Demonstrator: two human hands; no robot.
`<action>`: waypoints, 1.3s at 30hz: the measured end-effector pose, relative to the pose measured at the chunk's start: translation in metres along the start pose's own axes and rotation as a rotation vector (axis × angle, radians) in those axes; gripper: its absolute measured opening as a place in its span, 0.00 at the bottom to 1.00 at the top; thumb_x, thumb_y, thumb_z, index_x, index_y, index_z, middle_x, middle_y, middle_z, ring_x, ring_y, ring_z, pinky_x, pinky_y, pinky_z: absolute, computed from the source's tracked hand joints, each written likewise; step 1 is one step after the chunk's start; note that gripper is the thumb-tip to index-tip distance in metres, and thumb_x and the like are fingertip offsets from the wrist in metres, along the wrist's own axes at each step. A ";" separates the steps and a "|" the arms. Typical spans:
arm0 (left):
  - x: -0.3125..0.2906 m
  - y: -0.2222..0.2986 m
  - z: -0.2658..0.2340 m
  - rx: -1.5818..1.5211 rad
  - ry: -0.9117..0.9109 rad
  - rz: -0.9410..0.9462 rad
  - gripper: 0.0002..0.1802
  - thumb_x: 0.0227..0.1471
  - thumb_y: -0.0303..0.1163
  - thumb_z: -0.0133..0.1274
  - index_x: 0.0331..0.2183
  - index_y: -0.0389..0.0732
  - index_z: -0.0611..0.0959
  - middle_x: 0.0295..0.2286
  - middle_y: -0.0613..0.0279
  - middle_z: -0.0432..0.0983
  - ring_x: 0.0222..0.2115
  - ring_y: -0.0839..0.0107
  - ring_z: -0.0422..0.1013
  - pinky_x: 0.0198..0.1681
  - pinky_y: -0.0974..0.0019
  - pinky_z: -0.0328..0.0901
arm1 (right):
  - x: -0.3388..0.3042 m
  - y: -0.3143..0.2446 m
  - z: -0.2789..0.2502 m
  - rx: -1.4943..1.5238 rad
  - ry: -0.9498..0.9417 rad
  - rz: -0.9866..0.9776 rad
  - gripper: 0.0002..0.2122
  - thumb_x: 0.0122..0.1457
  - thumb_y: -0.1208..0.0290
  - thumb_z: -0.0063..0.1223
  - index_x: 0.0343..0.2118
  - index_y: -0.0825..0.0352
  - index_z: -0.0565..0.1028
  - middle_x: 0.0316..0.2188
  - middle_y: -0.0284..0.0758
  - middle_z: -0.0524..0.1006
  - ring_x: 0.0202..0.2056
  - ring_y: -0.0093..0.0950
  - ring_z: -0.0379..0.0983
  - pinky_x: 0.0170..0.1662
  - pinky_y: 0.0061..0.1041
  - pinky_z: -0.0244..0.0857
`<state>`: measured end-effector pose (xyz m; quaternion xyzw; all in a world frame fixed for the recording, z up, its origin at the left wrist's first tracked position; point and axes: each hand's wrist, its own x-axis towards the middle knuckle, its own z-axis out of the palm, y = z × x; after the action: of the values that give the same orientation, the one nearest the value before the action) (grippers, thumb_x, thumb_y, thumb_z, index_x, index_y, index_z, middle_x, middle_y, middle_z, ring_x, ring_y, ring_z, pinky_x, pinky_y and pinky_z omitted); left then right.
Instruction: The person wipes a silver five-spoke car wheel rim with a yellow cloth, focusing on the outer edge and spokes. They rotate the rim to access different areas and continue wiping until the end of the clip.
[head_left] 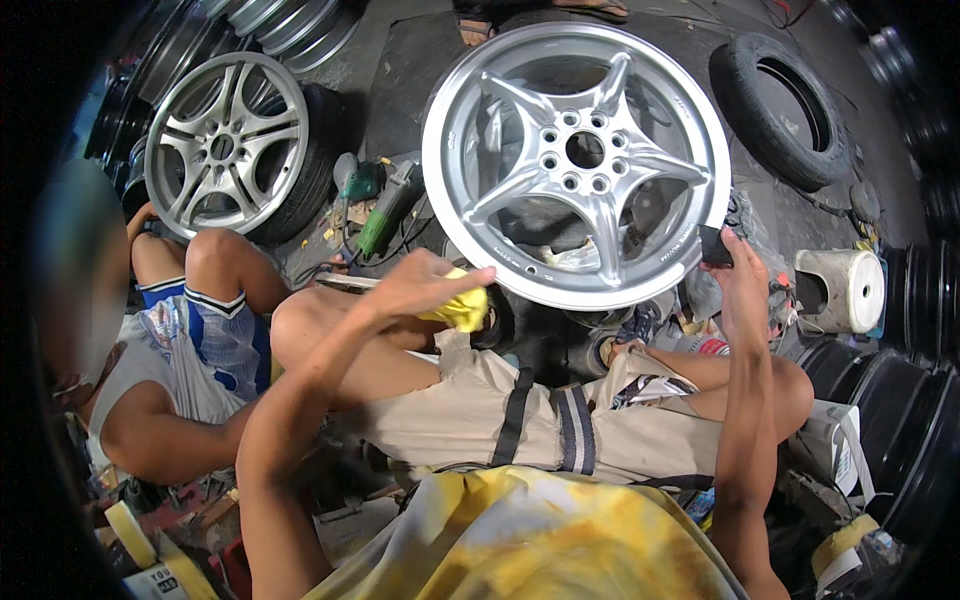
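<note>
A large silver alloy wheel rim (604,232) with several star-like spokes and a ring of bolt holes lies face up in front of my knees. My left hand (425,283) is near its lower left edge, palm down, with a crumpled yellow cloth (466,303) held under the thumb and fingers. My right hand (743,285) is at the rim's right edge. It pinches a small dark flat piece (715,246), which appears to touch the outer lip; its exact kind is not clear.
A green angle grinder (384,220) lies left of the rim. Beyond it, another silver wheel (222,150) leans near a seated person (160,400). A bare tyre (740,120) rests at the far right, above a white stool (838,290). Black rims (885,430) are stacked on the right.
</note>
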<state>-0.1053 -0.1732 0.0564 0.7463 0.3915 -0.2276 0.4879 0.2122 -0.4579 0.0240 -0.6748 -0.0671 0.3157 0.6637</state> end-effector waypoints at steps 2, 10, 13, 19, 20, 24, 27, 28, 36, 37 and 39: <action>0.011 -0.006 0.021 0.001 0.022 0.030 0.41 0.51 0.66 0.59 0.31 0.29 0.88 0.25 0.59 0.82 0.28 0.76 0.74 0.32 0.69 0.68 | 0.003 0.004 0.001 0.005 0.008 -0.022 0.12 0.66 0.62 0.55 0.40 0.69 0.78 0.32 0.33 0.81 0.31 0.21 0.75 0.38 0.23 0.70; 0.017 -0.002 0.003 -0.412 -0.005 -0.115 0.33 0.50 0.52 0.67 0.37 0.25 0.84 0.29 0.54 0.83 0.27 0.73 0.79 0.30 0.72 0.72 | 0.000 0.000 0.005 0.021 0.101 0.018 0.13 0.65 0.65 0.56 0.42 0.71 0.74 0.33 0.36 0.80 0.30 0.25 0.79 0.36 0.26 0.79; 0.011 0.002 -0.002 -0.406 -0.032 -0.108 0.32 0.51 0.50 0.67 0.40 0.26 0.84 0.33 0.54 0.83 0.30 0.74 0.79 0.35 0.71 0.73 | -0.004 -0.002 0.009 0.067 0.088 0.011 0.12 0.65 0.66 0.54 0.41 0.71 0.74 0.34 0.36 0.80 0.33 0.25 0.79 0.37 0.28 0.80; -0.002 0.001 0.053 0.264 -0.046 0.408 0.20 0.51 0.42 0.63 0.40 0.35 0.86 0.32 0.51 0.84 0.31 0.60 0.80 0.38 0.61 0.73 | -0.009 -0.004 0.009 0.079 0.101 0.030 0.08 0.64 0.70 0.52 0.38 0.71 0.74 0.34 0.35 0.78 0.34 0.23 0.76 0.38 0.30 0.80; -0.011 0.008 0.065 0.294 0.008 0.455 0.20 0.50 0.39 0.62 0.41 0.35 0.85 0.32 0.50 0.83 0.31 0.57 0.79 0.38 0.59 0.73 | -0.009 -0.004 0.009 0.083 0.097 0.030 0.08 0.64 0.70 0.52 0.38 0.71 0.74 0.34 0.36 0.78 0.33 0.23 0.76 0.38 0.30 0.80; -0.039 0.051 0.089 0.446 0.207 0.543 0.28 0.48 0.33 0.59 0.52 0.36 0.78 0.32 0.48 0.82 0.31 0.47 0.77 0.37 0.52 0.72 | -0.009 -0.002 0.007 0.096 0.083 0.042 0.07 0.63 0.71 0.51 0.36 0.71 0.74 0.35 0.37 0.78 0.33 0.23 0.75 0.39 0.30 0.80; -0.034 0.047 0.100 0.627 0.182 0.444 0.42 0.49 0.33 0.57 0.64 0.37 0.62 0.30 0.47 0.80 0.28 0.49 0.77 0.33 0.50 0.71 | -0.008 0.002 0.003 0.096 0.080 0.052 0.09 0.66 0.69 0.49 0.37 0.71 0.74 0.39 0.41 0.79 0.37 0.28 0.76 0.41 0.35 0.79; -0.033 0.046 0.105 0.660 0.169 0.424 0.43 0.49 0.34 0.57 0.64 0.36 0.61 0.29 0.47 0.80 0.27 0.50 0.77 0.32 0.50 0.71 | -0.009 0.002 0.002 0.092 0.081 0.056 0.10 0.68 0.67 0.48 0.38 0.71 0.74 0.41 0.42 0.79 0.39 0.31 0.77 0.43 0.37 0.78; -0.021 0.055 0.118 0.664 0.220 0.525 0.43 0.50 0.33 0.56 0.66 0.40 0.60 0.28 0.49 0.80 0.26 0.50 0.77 0.32 0.50 0.71 | -0.008 -0.006 0.012 0.124 0.148 0.068 0.11 0.61 0.74 0.52 0.42 0.74 0.67 0.38 0.41 0.76 0.35 0.27 0.77 0.40 0.32 0.81; -0.022 0.052 0.113 0.684 0.220 0.514 0.42 0.50 0.33 0.56 0.65 0.41 0.62 0.29 0.49 0.80 0.27 0.50 0.77 0.33 0.50 0.71 | -0.007 -0.004 0.009 0.109 0.136 0.069 0.10 0.62 0.73 0.52 0.41 0.73 0.68 0.39 0.41 0.76 0.37 0.29 0.77 0.42 0.33 0.81; -0.023 0.043 0.099 0.725 0.222 0.486 0.40 0.50 0.32 0.57 0.64 0.44 0.65 0.29 0.49 0.80 0.28 0.50 0.77 0.34 0.50 0.71 | -0.005 0.002 0.005 0.082 0.105 0.073 0.08 0.62 0.72 0.52 0.39 0.71 0.70 0.39 0.40 0.76 0.39 0.31 0.77 0.45 0.35 0.79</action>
<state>-0.0798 -0.2807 0.0553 0.9592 0.1498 -0.1472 0.1892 0.2048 -0.4567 0.0248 -0.6649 0.0054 0.3061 0.6813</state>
